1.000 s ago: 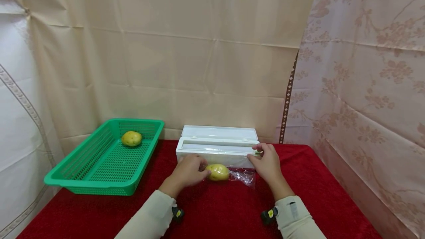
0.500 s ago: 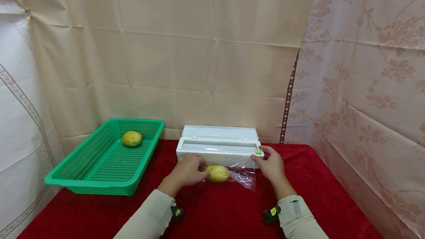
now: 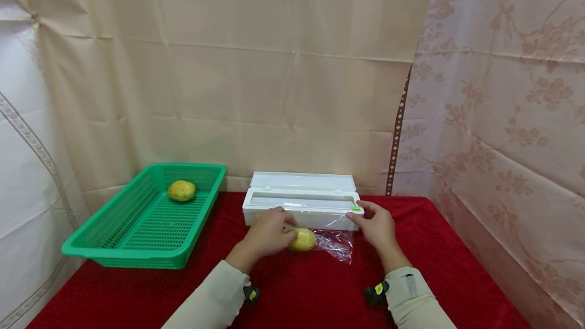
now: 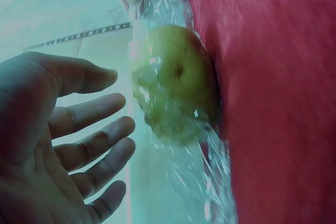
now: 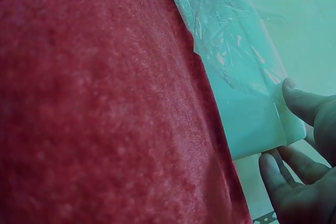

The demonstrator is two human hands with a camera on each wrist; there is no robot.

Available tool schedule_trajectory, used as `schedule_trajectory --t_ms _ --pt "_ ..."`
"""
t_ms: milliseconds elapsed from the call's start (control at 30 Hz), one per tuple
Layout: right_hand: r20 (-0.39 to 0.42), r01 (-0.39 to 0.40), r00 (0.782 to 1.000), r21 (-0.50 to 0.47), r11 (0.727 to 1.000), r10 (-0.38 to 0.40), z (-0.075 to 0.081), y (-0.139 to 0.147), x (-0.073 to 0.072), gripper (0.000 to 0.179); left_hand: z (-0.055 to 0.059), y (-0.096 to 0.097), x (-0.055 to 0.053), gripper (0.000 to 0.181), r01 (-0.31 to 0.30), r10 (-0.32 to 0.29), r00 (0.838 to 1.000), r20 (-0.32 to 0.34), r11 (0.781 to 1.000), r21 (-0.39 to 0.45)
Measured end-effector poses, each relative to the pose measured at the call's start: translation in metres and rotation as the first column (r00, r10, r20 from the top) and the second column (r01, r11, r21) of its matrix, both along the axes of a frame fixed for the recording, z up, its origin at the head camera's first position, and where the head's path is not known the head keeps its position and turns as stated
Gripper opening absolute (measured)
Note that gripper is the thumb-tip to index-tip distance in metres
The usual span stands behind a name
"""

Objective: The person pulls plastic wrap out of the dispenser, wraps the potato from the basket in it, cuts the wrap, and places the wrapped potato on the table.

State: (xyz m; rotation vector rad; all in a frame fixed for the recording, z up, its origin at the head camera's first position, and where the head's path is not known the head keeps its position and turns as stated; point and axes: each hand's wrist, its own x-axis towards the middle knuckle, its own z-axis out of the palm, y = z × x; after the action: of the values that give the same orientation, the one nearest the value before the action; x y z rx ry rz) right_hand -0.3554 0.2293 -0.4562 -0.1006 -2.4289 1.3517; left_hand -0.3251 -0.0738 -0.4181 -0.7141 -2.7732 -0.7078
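Observation:
A yellow potato point(image 3: 302, 239) under clear cling film point(image 3: 335, 247) lies on the red cloth, in front of a white cling film dispenser point(image 3: 299, 218). Film stretches from the dispenser's front edge down to the potato and bunches on both sides of it in the left wrist view. My left hand point(image 3: 269, 232) is beside the potato's left end; the left wrist view shows its fingers loosely bent and apart from the potato point(image 4: 176, 77). My right hand point(image 3: 378, 225) holds the dispenser's right front corner, thumb in front and fingers at the end, by the green slider point(image 3: 355, 208).
A green plastic basket point(image 3: 132, 253) stands at the left with another potato point(image 3: 182, 191) in it. The dispenser's lid point(image 3: 303, 181) is raised at the back. Red cloth point(image 3: 315, 293) covers the table, and curtains point(image 3: 292, 65) hang behind and at the sides.
My right hand has moved right along the dispenser's front edge to its corner, and the green slider now shows. My left hand has shifted slightly right, and its fingers have come off the potato.

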Motion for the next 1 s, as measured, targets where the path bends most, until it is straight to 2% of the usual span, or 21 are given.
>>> schedule_trajectory --t_ms 133,300,367,467,600,767,933,1000 --pt "0.02 0.005 1.0 -0.008 1.0 -0.005 0.0 0.002 0.0 0.058 0.009 0.019 -0.004 0.02 0.016 -0.017 1.0 -0.024 0.999 -0.049" --pt "0.035 0.015 0.999 -0.034 0.999 -0.014 0.0 0.003 0.0 0.06 0.021 0.045 -0.017 0.02 0.038 -0.042 0.998 -0.036 0.993 -0.109" --pt "0.041 0.013 0.999 -0.045 0.999 -0.011 0.0 0.003 0.001 0.06 0.024 0.055 -0.023 0.019 0.052 -0.055 0.998 -0.02 0.994 -0.093" --pt "0.04 0.015 0.999 -0.051 0.999 -0.013 0.0 0.002 0.0 0.059 0.027 0.069 -0.032 0.018 0.086 -0.086 0.996 0.017 0.996 -0.027" --pt "0.021 0.015 1.0 -0.027 1.0 -0.015 0.0 0.002 0.001 0.056 0.026 0.088 -0.042 0.017 0.106 -0.108 0.992 0.068 0.993 0.043" --pt "0.008 0.032 0.999 -0.018 0.999 -0.032 -0.001 0.002 0.002 0.053 0.022 0.11 -0.05 0.017 0.078 -0.081 0.995 0.056 0.995 0.061" --pt "-0.019 0.042 0.999 -0.017 0.999 -0.042 -0.002 0.002 0.0 0.05 0.018 0.127 -0.051 0.018 0.037 -0.038 0.999 0.015 0.996 0.077" --pt "-0.026 0.037 0.999 -0.014 0.999 -0.037 -0.002 0.002 -0.001 0.048 0.016 0.131 -0.052 0.018 0.007 -0.007 1.0 -0.011 0.998 0.057"
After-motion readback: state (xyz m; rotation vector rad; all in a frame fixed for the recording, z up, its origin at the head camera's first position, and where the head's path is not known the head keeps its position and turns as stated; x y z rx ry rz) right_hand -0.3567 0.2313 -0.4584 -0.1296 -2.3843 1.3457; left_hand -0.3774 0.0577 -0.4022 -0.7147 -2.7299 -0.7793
